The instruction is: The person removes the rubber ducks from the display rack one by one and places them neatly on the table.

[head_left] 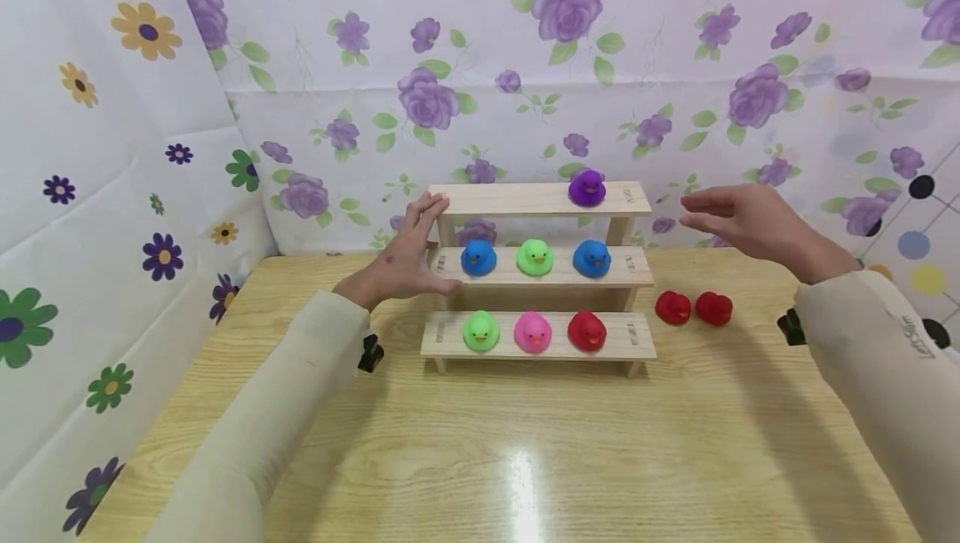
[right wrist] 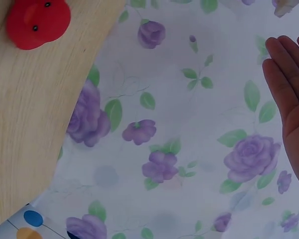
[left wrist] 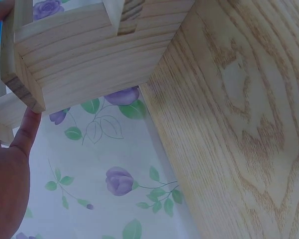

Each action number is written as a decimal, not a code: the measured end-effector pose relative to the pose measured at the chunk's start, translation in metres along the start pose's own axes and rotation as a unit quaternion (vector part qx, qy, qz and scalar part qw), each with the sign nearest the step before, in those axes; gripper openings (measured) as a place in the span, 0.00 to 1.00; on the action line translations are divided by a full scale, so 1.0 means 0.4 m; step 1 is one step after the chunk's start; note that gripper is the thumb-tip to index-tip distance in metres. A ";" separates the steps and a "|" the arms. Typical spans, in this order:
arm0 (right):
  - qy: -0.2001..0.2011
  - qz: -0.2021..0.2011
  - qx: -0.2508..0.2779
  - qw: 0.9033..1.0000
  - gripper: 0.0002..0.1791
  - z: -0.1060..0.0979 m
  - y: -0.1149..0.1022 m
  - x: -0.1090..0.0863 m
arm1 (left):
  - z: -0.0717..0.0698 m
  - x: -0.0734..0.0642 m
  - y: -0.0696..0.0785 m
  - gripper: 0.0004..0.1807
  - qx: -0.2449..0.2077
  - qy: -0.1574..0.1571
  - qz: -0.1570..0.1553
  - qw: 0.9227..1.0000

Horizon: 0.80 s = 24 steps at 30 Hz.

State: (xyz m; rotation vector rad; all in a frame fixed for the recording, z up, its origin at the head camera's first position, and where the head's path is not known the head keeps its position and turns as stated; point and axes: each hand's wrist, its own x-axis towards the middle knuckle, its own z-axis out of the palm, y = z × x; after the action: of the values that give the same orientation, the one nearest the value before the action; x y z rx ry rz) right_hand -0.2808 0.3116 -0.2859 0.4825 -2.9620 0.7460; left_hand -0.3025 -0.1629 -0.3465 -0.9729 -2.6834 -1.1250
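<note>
My left hand [head_left: 405, 259] holds the left end of a three-tier wooden stand [head_left: 510, 199]. Its fingers lie at the top shelf's end and its thumb reaches the middle shelf. In the left wrist view, one finger touches a board end [left wrist: 27, 89]. My right hand [head_left: 742, 218] hovers right of the stand, fingers extended, holding nothing. A purple duck [head_left: 587, 188] sits on the top shelf. The middle tier bears a blue duck [head_left: 478, 258], a green duck [head_left: 535, 257] and another blue duck [head_left: 592, 258]. Below are a green duck [head_left: 481, 331], a pink duck [head_left: 533, 332] and a red duck [head_left: 587, 331].
Two more red ducks, one nearer the stand [head_left: 673, 308] and one farther right [head_left: 714, 309], lie on the wood-grain table [head_left: 450, 443] beneath my right hand. Behind the table hangs a purple-flowered cloth [head_left: 465, 34]. Another flowered cloth [head_left: 112, 218] borders the left side.
</note>
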 end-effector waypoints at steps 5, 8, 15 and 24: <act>0.006 -0.011 0.011 1.000 0.28 -0.010 -0.031 0.016 | -0.003 -0.001 0.002 0.67 -0.003 -0.001 -0.001 1.000; 0.012 -0.020 0.010 1.000 0.27 -0.015 -0.051 0.029 | -0.002 0.001 0.001 0.67 -0.002 0.001 0.006 1.000; 0.007 -0.037 0.013 0.999 0.29 -0.014 -0.104 0.059 | 0.001 0.002 0.000 0.67 0.003 0.003 0.002 1.000; 0.012 -0.054 0.023 0.998 0.29 -0.002 -0.156 0.088 | 0.000 0.001 -0.002 0.68 0.000 0.002 0.004 1.000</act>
State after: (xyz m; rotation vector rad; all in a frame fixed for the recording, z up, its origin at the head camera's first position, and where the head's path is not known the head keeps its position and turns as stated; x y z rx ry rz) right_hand -0.2948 0.2499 -0.2527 0.6259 -2.8763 0.8046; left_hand -0.3033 -0.1629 -0.3468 -0.9793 -2.6748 -1.1244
